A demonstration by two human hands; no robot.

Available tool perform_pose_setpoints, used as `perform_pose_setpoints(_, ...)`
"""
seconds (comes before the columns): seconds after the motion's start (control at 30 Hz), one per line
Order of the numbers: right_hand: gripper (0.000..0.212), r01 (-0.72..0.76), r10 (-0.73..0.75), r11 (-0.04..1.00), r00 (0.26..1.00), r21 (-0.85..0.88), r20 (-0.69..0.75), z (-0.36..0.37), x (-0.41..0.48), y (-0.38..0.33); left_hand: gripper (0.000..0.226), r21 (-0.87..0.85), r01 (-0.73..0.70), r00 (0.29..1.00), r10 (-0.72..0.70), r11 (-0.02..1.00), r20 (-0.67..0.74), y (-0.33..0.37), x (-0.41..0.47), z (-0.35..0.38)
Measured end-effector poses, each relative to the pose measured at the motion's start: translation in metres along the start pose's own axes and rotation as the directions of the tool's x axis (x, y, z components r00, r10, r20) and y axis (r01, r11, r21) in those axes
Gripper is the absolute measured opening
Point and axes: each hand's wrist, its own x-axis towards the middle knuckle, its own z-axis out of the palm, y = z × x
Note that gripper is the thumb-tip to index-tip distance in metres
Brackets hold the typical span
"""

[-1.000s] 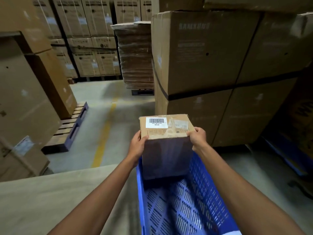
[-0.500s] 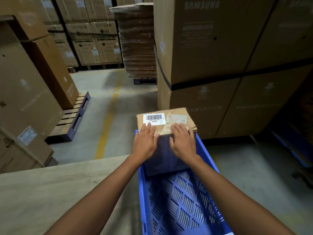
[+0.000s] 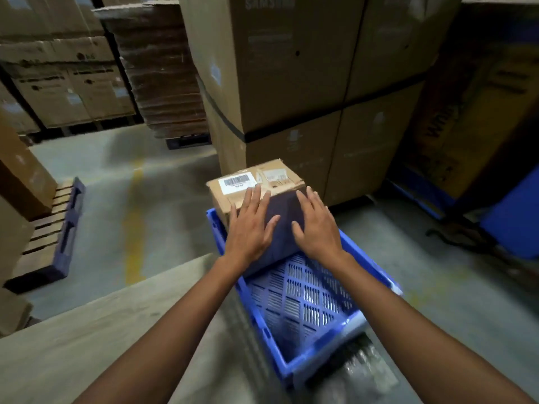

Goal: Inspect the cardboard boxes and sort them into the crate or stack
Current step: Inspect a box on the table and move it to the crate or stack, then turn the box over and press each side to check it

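Now, left hand [image 3: 249,228], right hand [image 3: 318,228] flat on box [image 3: 253,182] (fingers straight), far crate [image 3: 306,298] edge

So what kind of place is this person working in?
Most likely a warehouse: large stacked cartons tower behind, a wooden pallet lies on the bare concrete floor, and a yellow line is painted along the aisle.

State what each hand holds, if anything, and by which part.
Nothing is gripped. The left hand and right hand lie flat, fingers straight, against the near side of the brown cardboard box in the blue perforated plastic crate.
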Motion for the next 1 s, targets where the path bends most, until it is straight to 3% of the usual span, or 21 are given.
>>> perform_pose_setpoints(0.1, 0.068, -0.14, 0.145, 0.989, 0.984, 0.055, -0.107, -0.018, -0.06, 0.004, 0.069, -0.123, -0.137, 0.991, 0.136, 0.983, -0.014, 0.031, -0.026, 0.003)
perform_pose_setpoints(0.27, 0.064, -0.374, 0.38, 0.925, 0.894, 0.072, -0.24, -0.042, -0.176, 0.014, 0.065, -0.305, -0.337, 0.936, 0.352, 0.891, -0.006, 0.102, -0.077, 0.018)
perform_pose_setpoints(0.47, 0.061, -0.666, 0.66, 0.736, 0.667, 0.119, -0.345, -0.084, -0.312, 0.038, 0.062, -0.607, -0.355, 0.861, 0.502, 0.711, 0.085, 0.208, -0.143, 0.055)
perform_pose_setpoints(0.53, 0.06, -0.735, 0.73, 0.659, 0.574, 0.157, -0.371, -0.099, -0.358, 0.049, 0.054, -0.725, -0.217, 0.845, 0.497, 0.653, 0.194, 0.245, -0.167, 0.072)
perform_pose_setpoints(0.6, 0.058, -0.791, 0.801, 0.563, 0.451, 0.24, -0.395, -0.114, -0.404, 0.064, 0.049, -0.812, 0.078, 0.806, 0.443, 0.578, 0.393, 0.282, -0.194, 0.083)
perform_pose_setpoints(0.7, 0.053, -0.798, 0.899, 0.384, 0.208, 0.464, -0.386, -0.135, -0.473, 0.088, 0.05, -0.75, 0.518, 0.616, 0.429, 0.411, 0.661, 0.334, -0.231, 0.099)
perform_pose_setpoints(0.83, 0.048, -0.677, 0.946, 0.163, -0.1, 0.717, -0.309, -0.169, -0.56, 0.127, 0.055, -0.665, 0.623, 0.488, 0.46, 0.412, 0.742, 0.405, -0.267, 0.121)
perform_pose_setpoints(1.0, 0.051, -0.635, 0.935, -0.016, -0.283, 0.772, -0.213, -0.196, -0.66, 0.187, 0.061, -0.613, 0.603, 0.459, 0.406, 0.511, 0.79, 0.486, -0.298, 0.18)
